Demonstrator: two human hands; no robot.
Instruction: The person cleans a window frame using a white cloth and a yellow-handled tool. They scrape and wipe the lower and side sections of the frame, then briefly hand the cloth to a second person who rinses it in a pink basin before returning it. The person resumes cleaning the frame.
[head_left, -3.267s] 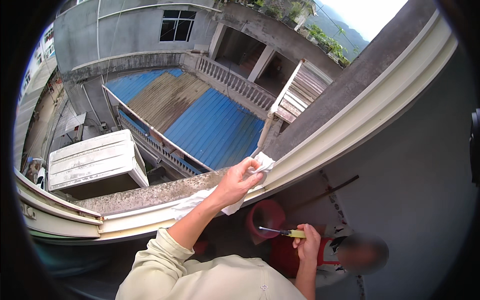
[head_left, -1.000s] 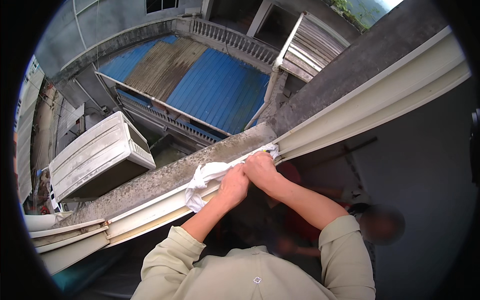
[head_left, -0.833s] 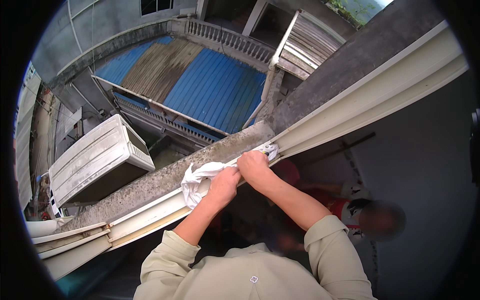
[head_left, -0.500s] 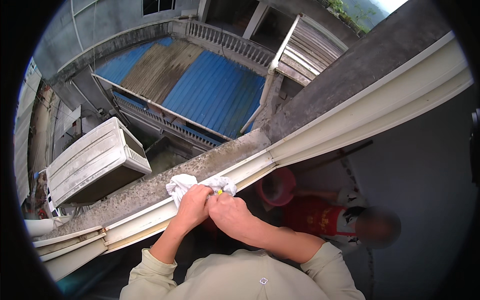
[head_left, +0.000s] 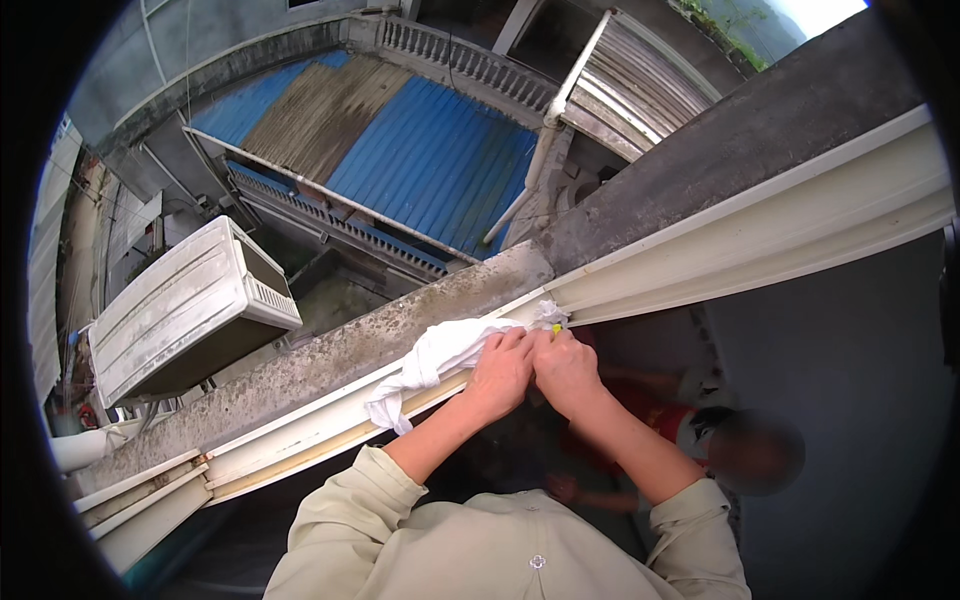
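Observation:
A white cloth [head_left: 440,352] lies bunched and stretched along the white window frame [head_left: 330,432], one end hanging over the track. My left hand [head_left: 503,372] has its fingers closed on the cloth. Right beside it, almost touching, my right hand [head_left: 566,372] is closed at the cloth's other end. A small yellow-green piece [head_left: 557,328] shows at the right fingertips, and what it belongs to is hidden. Just beyond it, a crumpled white bit of the cloth [head_left: 551,312] rests at the frame's corner.
Beyond the frame runs a rough concrete ledge [head_left: 380,335] with a drop outside. A white outdoor air-conditioner unit [head_left: 195,310] hangs at the left, above a street. Blue corrugated roofing [head_left: 430,165] lies below. Behind my right arm is another person in red [head_left: 640,412].
Both hands have moved right along the frame to its corner. The cloth now stretches out to the left of them. My right arm now covers where the pink basin showed.

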